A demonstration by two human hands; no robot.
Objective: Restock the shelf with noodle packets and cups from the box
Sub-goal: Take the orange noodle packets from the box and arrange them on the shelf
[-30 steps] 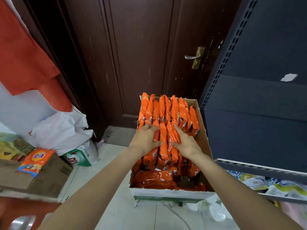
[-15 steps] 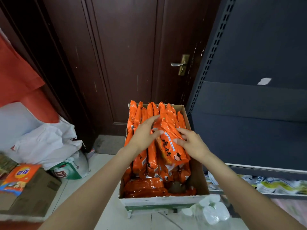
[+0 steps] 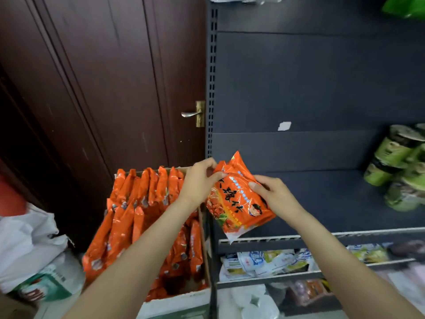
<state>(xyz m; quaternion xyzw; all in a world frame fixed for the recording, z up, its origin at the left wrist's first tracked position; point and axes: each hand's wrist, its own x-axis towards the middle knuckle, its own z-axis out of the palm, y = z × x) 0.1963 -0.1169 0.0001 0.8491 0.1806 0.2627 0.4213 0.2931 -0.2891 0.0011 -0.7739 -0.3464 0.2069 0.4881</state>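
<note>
The cardboard box (image 3: 177,300) sits on the floor against the dark door (image 3: 103,77), just left of the shelf unit, and it is packed with orange noodle packets (image 3: 142,203) standing on edge in two rows; about seven show in the far row and at least five in the near one, though the forearms hide part of the count. One more orange packet (image 3: 239,201) is out of the box, held in the air over the front edge of the dark shelf (image 3: 333,199), between box and shelf board. It is a glossy orange pillow bag with black brush-style characters, a blue strip of small print, a picture of red food at its lower end and a clear crimped seam. A second packet may lie behind it at the top corner, but that cannot be told for sure. The left hand (image 3: 200,180) pinches the packet's upper left corner between thumb and fingers; the right hand (image 3: 273,192) grips its right edge with curled fingers. On the shelf's right end stand green noodle cups (image 3: 400,166), stacked, at least four in sight. The lower shelf (image 3: 264,261) holds pale flat packets, blurred.
</note>
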